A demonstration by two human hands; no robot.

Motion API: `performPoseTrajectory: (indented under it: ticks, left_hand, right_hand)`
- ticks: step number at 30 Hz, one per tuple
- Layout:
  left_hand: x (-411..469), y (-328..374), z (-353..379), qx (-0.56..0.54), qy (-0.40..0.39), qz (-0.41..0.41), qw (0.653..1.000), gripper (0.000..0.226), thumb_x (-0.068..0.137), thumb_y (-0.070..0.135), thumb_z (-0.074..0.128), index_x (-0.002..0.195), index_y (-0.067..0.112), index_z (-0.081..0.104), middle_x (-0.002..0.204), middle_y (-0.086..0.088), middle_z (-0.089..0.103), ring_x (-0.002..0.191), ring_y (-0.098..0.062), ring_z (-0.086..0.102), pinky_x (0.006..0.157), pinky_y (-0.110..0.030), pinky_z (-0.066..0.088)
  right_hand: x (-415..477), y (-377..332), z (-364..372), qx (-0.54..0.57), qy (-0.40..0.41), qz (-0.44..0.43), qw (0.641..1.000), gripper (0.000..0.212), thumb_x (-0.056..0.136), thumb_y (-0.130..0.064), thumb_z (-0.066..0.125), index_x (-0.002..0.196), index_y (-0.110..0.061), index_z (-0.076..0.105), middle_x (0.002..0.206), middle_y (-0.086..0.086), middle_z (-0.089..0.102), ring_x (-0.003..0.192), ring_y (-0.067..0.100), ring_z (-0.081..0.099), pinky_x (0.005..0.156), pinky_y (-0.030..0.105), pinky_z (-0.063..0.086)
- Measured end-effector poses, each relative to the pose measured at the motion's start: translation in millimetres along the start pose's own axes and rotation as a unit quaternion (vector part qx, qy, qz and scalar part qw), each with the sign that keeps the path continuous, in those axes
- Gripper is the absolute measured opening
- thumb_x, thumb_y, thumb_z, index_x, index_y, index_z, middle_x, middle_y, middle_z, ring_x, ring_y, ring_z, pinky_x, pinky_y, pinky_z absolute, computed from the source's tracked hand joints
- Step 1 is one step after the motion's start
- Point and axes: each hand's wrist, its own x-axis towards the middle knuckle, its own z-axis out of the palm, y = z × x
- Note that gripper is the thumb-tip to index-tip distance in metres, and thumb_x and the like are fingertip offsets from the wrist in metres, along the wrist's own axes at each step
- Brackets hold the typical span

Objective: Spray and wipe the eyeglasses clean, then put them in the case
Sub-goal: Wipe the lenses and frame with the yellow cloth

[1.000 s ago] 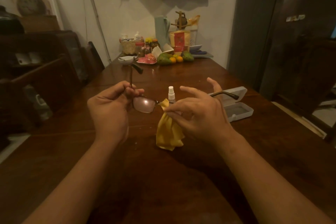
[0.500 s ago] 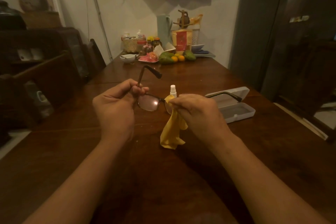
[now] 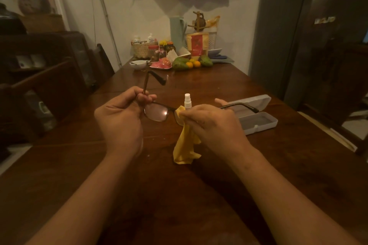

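Note:
Dark-framed eyeglasses (image 3: 157,112) hang above the wooden table (image 3: 199,195) between both hands, temples unfolded. My left hand (image 3: 119,119) grips the frame at its left hinge, and that temple sticks up past my fingers. My right hand (image 3: 213,123) pinches a yellow cloth (image 3: 185,145) around the right lens, which is hidden; the cloth's loose end hangs down to the table. A small white spray bottle (image 3: 187,101) stands upright just behind the glasses. The grey glasses case (image 3: 258,121) lies open on the table to the right of my right hand.
At the table's far end stand a basket, jars, a white bowl (image 3: 137,64), a pink plate, green and orange fruit (image 3: 189,62) and a pale jug. Dark wooden chairs (image 3: 59,85) line the left side. A tall fridge (image 3: 328,45) stands on the right.
My right hand's fingers, spread a second ago, have curled round the cloth on the right lens. The glasses have tilted slightly, the left temple leaning more to the right.

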Motion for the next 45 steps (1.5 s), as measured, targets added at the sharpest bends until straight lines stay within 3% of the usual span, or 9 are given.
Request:
performPoseTrajectory:
  ticks: [7, 13, 22, 29, 35, 38, 41, 43, 45]
  left_hand:
    - [-2, -2, 1, -0.014, -0.01, -0.002, 1.0, 0.042, 0.087, -0.009, 0.059, 0.073, 0.026, 0.078, 0.072, 0.006, 0.071, 0.075, -0.017, 0.071, 0.073, -0.028, 0.057]
    - [-10, -5, 7, -0.015, -0.021, -0.024, 0.999, 0.038, 0.087, -0.01, 0.059, 0.075, 0.022, 0.077, 0.073, 0.004, 0.072, 0.079, -0.019, 0.072, 0.073, -0.027, 0.057]
    - [0, 0, 2, -0.061, 0.035, -0.049, 0.996, 0.016, 0.087, -0.012, 0.058, 0.086, -0.001, 0.07, 0.071, 0.001, 0.071, 0.071, -0.015, 0.07, 0.07, -0.023, 0.055]
    - [-3, -5, 2, -0.037, 0.007, -0.028, 0.999, 0.031, 0.087, -0.006, 0.061, 0.076, 0.018, 0.076, 0.072, 0.001, 0.071, 0.077, -0.018, 0.071, 0.072, -0.024, 0.055]
    - [-10, -9, 6, -0.017, -0.014, -0.03, 0.999, 0.038, 0.088, -0.006, 0.061, 0.071, 0.024, 0.077, 0.071, 0.005, 0.07, 0.078, -0.019, 0.069, 0.075, -0.03, 0.056]
    - [-10, -8, 5, -0.005, -0.017, -0.036, 0.999, 0.043, 0.088, -0.009, 0.059, 0.07, 0.026, 0.077, 0.07, 0.005, 0.071, 0.077, -0.018, 0.07, 0.074, -0.027, 0.056]
    - [-7, -8, 2, 0.002, -0.008, -0.041, 0.999, 0.043, 0.088, -0.009, 0.059, 0.071, 0.026, 0.078, 0.071, 0.004, 0.072, 0.076, -0.017, 0.071, 0.073, -0.027, 0.057]
    - [-6, -9, 2, 0.012, -0.004, -0.037, 0.999, 0.044, 0.087, -0.009, 0.06, 0.071, 0.028, 0.078, 0.07, 0.006, 0.072, 0.075, -0.016, 0.07, 0.073, -0.028, 0.057]
    - [-9, -11, 5, 0.032, 0.0, -0.03, 0.999, 0.046, 0.087, -0.008, 0.06, 0.071, 0.031, 0.078, 0.07, 0.007, 0.072, 0.075, -0.017, 0.07, 0.074, -0.031, 0.059]
  right_hand:
    - [1, -1, 2, 0.012, -0.003, 0.012, 1.0, 0.024, 0.096, -0.015, 0.063, 0.118, -0.017, 0.072, 0.115, 0.002, 0.07, 0.1, 0.012, 0.064, 0.081, 0.022, 0.053]
    - [0, 5, 4, 0.119, 0.069, 0.076, 0.988, 0.022, 0.098, -0.01, 0.06, 0.115, -0.014, 0.073, 0.114, 0.002, 0.069, 0.105, 0.009, 0.062, 0.091, 0.038, 0.055]
    - [0, 3, -3, -0.012, 0.06, -0.076, 0.995, 0.012, 0.084, -0.014, 0.077, 0.094, -0.021, 0.078, 0.099, -0.007, 0.076, 0.102, 0.008, 0.068, 0.117, 0.052, 0.02]
    - [2, -6, -7, -0.088, 0.021, 0.006, 0.996, 0.015, 0.088, -0.012, 0.072, 0.097, -0.022, 0.078, 0.103, 0.0, 0.075, 0.117, 0.023, 0.063, 0.115, 0.059, 0.017]
    - [2, -8, -10, -0.096, -0.023, 0.035, 0.995, 0.023, 0.097, -0.027, 0.061, 0.11, -0.041, 0.072, 0.121, -0.019, 0.067, 0.138, 0.01, 0.042, 0.112, 0.039, -0.015]
    - [4, -4, -12, -0.104, -0.042, 0.034, 0.993, 0.02, 0.097, -0.03, 0.061, 0.106, -0.045, 0.072, 0.118, -0.024, 0.067, 0.14, 0.01, 0.038, 0.112, 0.046, -0.02]
    - [5, -2, -9, -0.105, -0.06, 0.052, 0.991, 0.02, 0.094, -0.027, 0.065, 0.102, -0.042, 0.074, 0.116, -0.022, 0.069, 0.137, 0.012, 0.042, 0.118, 0.056, -0.006]
    - [5, 1, -4, -0.071, -0.07, 0.06, 0.993, 0.022, 0.095, -0.02, 0.064, 0.105, -0.036, 0.076, 0.114, -0.016, 0.071, 0.128, 0.013, 0.051, 0.116, 0.034, 0.016]
    - [4, 0, 1, 0.046, -0.072, 0.11, 0.99, 0.024, 0.096, -0.014, 0.062, 0.108, -0.03, 0.076, 0.112, -0.01, 0.071, 0.111, 0.007, 0.06, 0.096, 0.022, 0.045]
